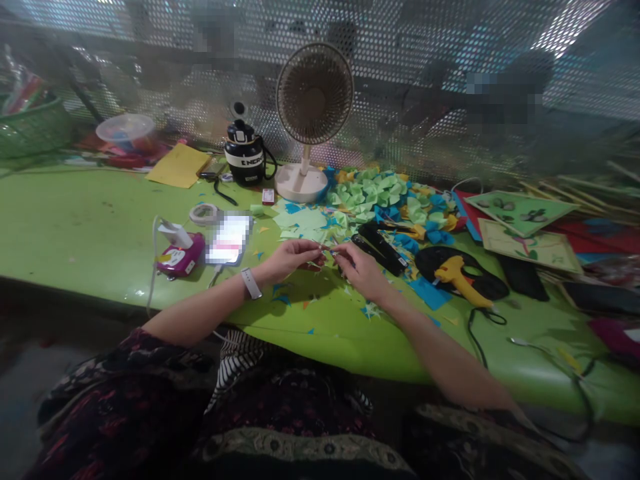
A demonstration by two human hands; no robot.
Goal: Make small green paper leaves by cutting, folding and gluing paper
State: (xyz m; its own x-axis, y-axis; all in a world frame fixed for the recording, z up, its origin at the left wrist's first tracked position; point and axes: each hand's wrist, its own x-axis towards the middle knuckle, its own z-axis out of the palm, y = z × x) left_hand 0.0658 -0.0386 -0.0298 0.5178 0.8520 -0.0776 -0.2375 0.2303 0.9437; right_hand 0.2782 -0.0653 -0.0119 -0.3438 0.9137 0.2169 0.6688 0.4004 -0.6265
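Note:
My left hand (299,257) and my right hand (356,264) meet over the front middle of the table, fingertips almost touching. Both are closed in a pinch on something small that I cannot make out. Just beyond them lie flat pale green paper pieces (300,221) and a large heap of folded green paper shapes (373,189), mixed with blue and yellow ones. A black stapler (383,250) rests right of my right hand. Small paper scraps (371,309) are scattered beneath and around both hands.
A beige fan (301,183) and a black bottle (244,160) stand at the back. To the left are a lit phone (230,240), a tape roll (204,213) and a purple power socket (181,257). A yellow glue gun (463,280) and paper cards (530,243) lie right.

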